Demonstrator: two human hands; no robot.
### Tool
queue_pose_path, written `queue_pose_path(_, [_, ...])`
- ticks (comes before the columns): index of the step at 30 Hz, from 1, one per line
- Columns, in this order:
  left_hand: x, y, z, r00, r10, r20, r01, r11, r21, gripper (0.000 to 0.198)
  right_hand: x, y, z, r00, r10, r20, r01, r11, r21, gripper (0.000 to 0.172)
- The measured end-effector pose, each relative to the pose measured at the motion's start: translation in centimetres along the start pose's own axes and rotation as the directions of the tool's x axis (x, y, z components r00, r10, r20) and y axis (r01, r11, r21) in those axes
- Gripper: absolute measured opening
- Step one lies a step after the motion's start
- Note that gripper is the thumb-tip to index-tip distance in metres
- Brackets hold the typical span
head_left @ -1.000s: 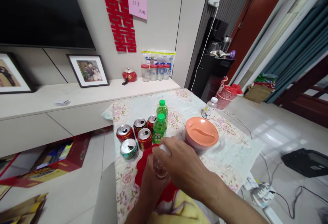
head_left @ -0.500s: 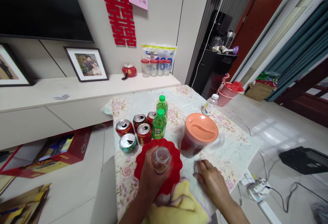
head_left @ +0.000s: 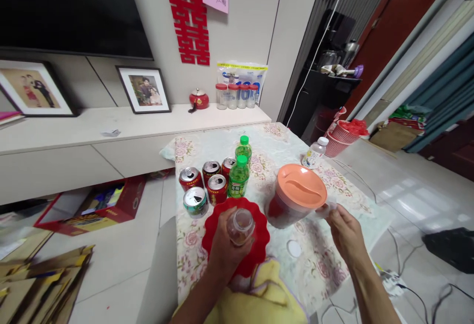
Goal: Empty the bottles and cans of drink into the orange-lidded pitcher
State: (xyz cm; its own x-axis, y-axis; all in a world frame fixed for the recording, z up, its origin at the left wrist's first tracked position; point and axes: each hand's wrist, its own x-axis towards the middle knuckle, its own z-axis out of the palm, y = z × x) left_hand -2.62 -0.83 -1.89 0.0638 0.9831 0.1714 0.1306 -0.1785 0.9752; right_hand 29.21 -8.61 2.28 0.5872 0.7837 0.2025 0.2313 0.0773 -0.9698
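Note:
My left hand (head_left: 227,245) is wrapped round a clear uncapped bottle (head_left: 241,225), its open mouth facing up, above a red scalloped plate (head_left: 261,235). Fingers of my right hand (head_left: 344,227) are closed on the handle of a clear pitcher (head_left: 283,213) with dark red contents and an orange lid (head_left: 301,185). The pitcher stands to the right of the plate. A small round white cap (head_left: 294,249) lies on the cloth between plate and right hand. Close to me a yellow towel (head_left: 266,299) is bunched against the plate.
Several opened cans (head_left: 195,200) and two green-capped bottles (head_left: 239,178) stand behind the plate. A white-capped bottle (head_left: 315,152) is at the table's far right. Red-lidded jars (head_left: 232,97) line the white cabinet. Cables (head_left: 425,284) run over the floor on the right.
My right hand has left the white cap on the cloth and moved right and up to the pitcher's handle. My left hand still holds the bottle over the plate. The view has shifted left.

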Motion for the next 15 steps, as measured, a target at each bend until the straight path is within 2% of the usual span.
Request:
queue_pose_path(4, [-0.1, 0.4, -0.1, 0.999, 0.015, 0.051, -0.015, 1.000, -0.004, 0.070, 1.3, 0.5, 2.5, 0.996, -0.072, -0.059, 0.084, 0.973, 0.214, 0.046])
queue_pose_path(7, [-0.1, 0.5, -0.1, 0.997, 0.035, 0.065, -0.034, 0.999, -0.015, 0.067, 1.6, 0.8, 3.4, 0.991, -0.079, -0.104, 0.107, 0.947, 0.302, 0.047])
queue_pose_path(11, [-0.2, 0.2, 0.1, 0.996, 0.078, 0.047, -0.078, 0.997, 0.001, 0.065, 1.4, -0.1, 3.6, 0.990, -0.059, -0.129, 0.100, 0.937, 0.334, 0.047])
queue_pose_path(15, [-0.3, 0.3, 0.0, 0.995, 0.095, 0.031, -0.096, 0.995, 0.020, 0.067, 0.9, -2.3, 3.3, 0.988, -0.030, -0.155, 0.077, 0.947, 0.312, 0.048])
